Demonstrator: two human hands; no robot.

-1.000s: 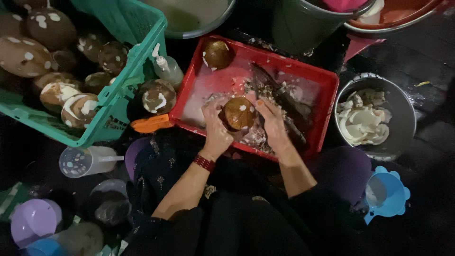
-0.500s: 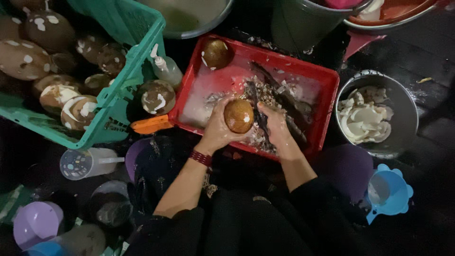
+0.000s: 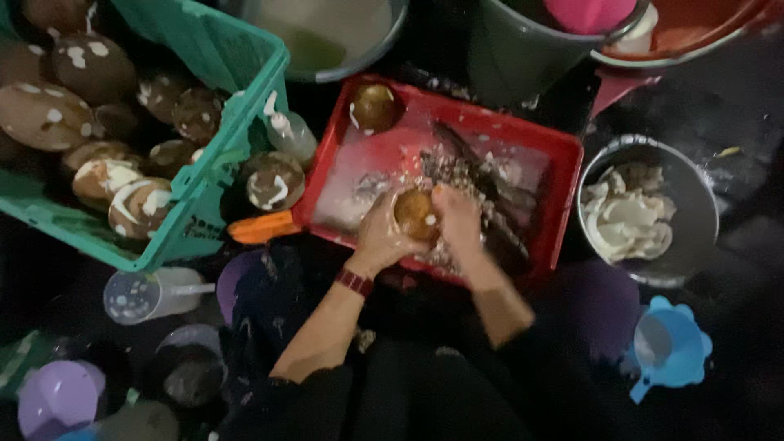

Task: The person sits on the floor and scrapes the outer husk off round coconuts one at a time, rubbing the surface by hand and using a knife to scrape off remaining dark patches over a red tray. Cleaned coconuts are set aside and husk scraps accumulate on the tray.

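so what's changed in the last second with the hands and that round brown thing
Both hands kept their hold on the round brown shell over the red tray. The left hand went on cupping it from the side, while the right hand shifted closer against it, the shell turning slightly between them. The green crate, the second shell in the tray's corner and the metal bowl stayed put.

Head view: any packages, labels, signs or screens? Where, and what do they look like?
No labels, signs or screens can be made out.
Squeeze bottle: clear, white nozzle, between green crate and red tray.
Lidded cup: clear plastic, on its side, below the crate.
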